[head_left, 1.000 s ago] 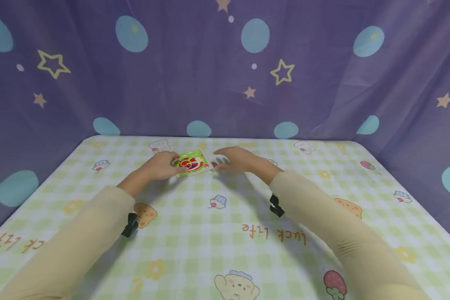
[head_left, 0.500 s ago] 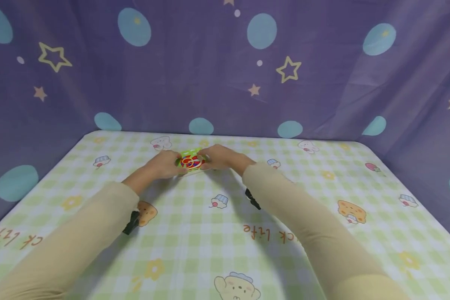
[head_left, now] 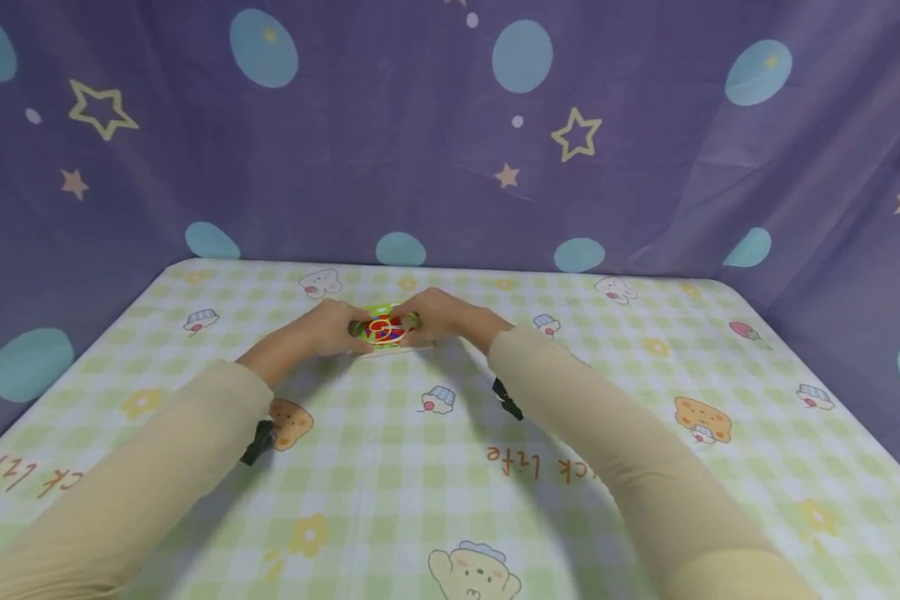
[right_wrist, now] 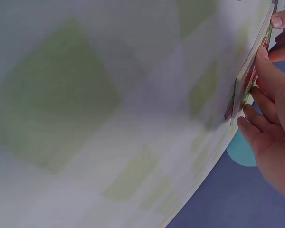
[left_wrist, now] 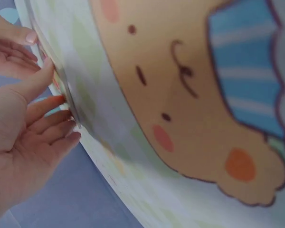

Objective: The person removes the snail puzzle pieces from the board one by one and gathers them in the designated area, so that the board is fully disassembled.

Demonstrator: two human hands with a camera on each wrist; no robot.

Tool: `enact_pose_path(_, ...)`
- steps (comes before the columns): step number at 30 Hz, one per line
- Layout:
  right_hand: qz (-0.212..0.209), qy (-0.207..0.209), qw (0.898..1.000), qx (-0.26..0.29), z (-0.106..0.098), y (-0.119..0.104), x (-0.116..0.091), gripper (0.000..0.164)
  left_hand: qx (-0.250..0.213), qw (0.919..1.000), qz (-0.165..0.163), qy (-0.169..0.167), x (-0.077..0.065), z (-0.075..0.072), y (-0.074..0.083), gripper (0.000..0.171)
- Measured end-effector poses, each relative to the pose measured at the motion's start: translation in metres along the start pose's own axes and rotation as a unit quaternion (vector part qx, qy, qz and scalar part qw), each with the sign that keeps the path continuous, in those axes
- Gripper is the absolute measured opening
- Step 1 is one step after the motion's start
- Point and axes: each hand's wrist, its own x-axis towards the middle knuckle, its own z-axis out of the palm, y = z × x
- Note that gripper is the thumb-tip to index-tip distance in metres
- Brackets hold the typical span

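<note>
A small flat picture puzzle board (head_left: 378,331), bright green with a red, blue and yellow design, lies between both hands near the back of the table. My left hand (head_left: 328,327) holds its left side; in the left wrist view the left thumb (left_wrist: 46,66) lies over the face and the fingers curve along the edge. From the other side my right hand (head_left: 437,317) grips the board, its thumb (right_wrist: 263,53) on the printed face. The board's pale edge (right_wrist: 241,78) shows thin in the right wrist view, close over the cloth. Fingers hide much of the picture.
A green and white checked tablecloth (head_left: 390,467) with printed cartoon figures covers the table. Behind it hangs a purple curtain (head_left: 420,150) with stars and blue ovals. Dark wrist straps (head_left: 258,442) show under the sleeves.
My right hand has come in from the right and taken hold of the board. The board's front edge has turned more level, while my left hand stays at its left side.
</note>
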Motion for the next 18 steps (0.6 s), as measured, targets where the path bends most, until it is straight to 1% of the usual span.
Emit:
enact_pose_path(4,-0.008,0.002,1.000,-0.006,0.003,0.004,-0.007,0.052,-0.011,0.9997,0.020,-0.004,-0.002,0.002,0.000,0.060)
enact_pose_path(7,-0.022,0.012,1.000,0.014,0.004,0.007,-0.015,0.050,-0.017,0.9993,0.035,0.003,-0.003,0.003,-0.001,0.059)
enact_pose_path(10,-0.029,0.025,0.998,0.048,0.005,0.008,-0.024,0.049,-0.017,0.9986,0.049,0.012,-0.003,0.005,-0.002,0.058)
enact_pose_path(14,-0.019,0.024,0.998,0.051,0.007,0.009,-0.031,0.050,-0.009,0.9980,0.060,0.015,-0.001,0.005,0.000,0.057)
enact_pose_path(18,-0.003,0.017,0.999,0.042,0.009,0.007,-0.038,0.051,-0.006,0.9969,0.078,0.004,-0.001,0.005,0.005,0.056)
